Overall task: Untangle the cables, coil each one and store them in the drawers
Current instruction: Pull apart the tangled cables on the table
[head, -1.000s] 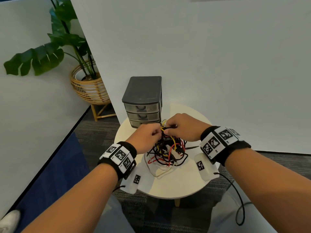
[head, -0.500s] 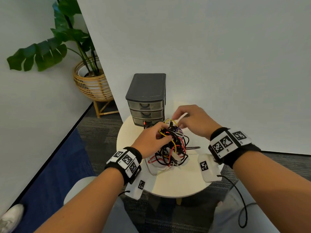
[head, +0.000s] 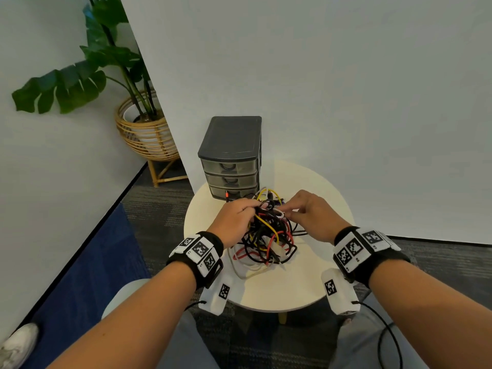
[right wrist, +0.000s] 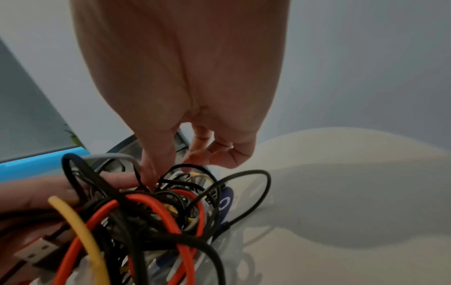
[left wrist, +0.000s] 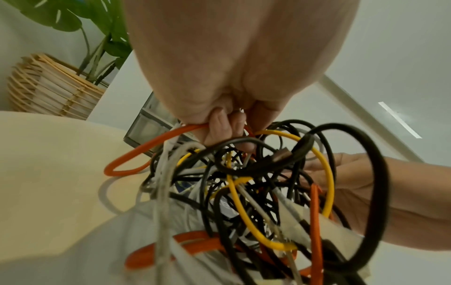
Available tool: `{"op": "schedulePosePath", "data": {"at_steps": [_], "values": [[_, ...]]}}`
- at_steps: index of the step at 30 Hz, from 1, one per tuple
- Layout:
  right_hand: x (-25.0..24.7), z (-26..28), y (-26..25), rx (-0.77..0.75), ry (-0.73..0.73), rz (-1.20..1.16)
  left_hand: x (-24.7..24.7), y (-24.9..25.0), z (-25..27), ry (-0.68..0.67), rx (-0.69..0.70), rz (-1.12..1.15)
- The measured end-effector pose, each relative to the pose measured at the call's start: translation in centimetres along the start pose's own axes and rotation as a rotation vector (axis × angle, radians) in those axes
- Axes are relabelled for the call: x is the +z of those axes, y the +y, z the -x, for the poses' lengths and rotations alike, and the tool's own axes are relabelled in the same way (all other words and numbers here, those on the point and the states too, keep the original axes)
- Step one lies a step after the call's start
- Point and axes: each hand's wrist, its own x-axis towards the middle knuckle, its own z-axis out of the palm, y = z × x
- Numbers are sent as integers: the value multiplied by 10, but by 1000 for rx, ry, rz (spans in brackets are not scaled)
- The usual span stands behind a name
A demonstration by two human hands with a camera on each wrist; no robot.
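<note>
A tangle of cables (head: 266, 235) in black, red, yellow and white lies on the round cream table (head: 279, 291), in front of the grey drawer unit (head: 231, 158), whose three drawers are closed. My left hand (head: 255, 209) grips the top left of the tangle. In the left wrist view, my left hand (left wrist: 229, 131) has its fingers curled round an orange-red cable (left wrist: 151, 146) and black strands. My right hand (head: 285, 215) reaches in from the right, and its thumb and forefinger pinch a white cable loop (head: 278, 213) on top. In the right wrist view, my right hand (right wrist: 168, 173) has its fingertips sunk among the strands.
A white partition wall stands close behind the table and the drawer unit. A potted plant in a wicker basket (head: 145, 134) stands on the floor at the back left. The table's front half (head: 266, 296) carries only loose white cable ends.
My right hand was lifted above the tangle half a second ago and has come down to the top of it. My left hand has kept its grip on the tangle.
</note>
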Motion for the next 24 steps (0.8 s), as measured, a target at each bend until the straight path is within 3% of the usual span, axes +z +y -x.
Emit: {"op": "schedulePosePath", "data": {"at_steps": [5, 8, 15, 20, 24], "values": [[6, -6, 17, 47, -87, -109, 4, -4, -1, -52, 21, 16], [10, -10, 18, 87, -60, -127, 7, -3, -1, -59, 4, 35], [24, -13, 20, 15, -137, 296, 4, 4, 2, -101, -21, 114], [18, -12, 10, -92, 136, 395, -11, 15, 5, -111, 4, 187], [4, -19, -16, -98, 312, 175, -22, 16, 1, -65, 51, 163]]}}
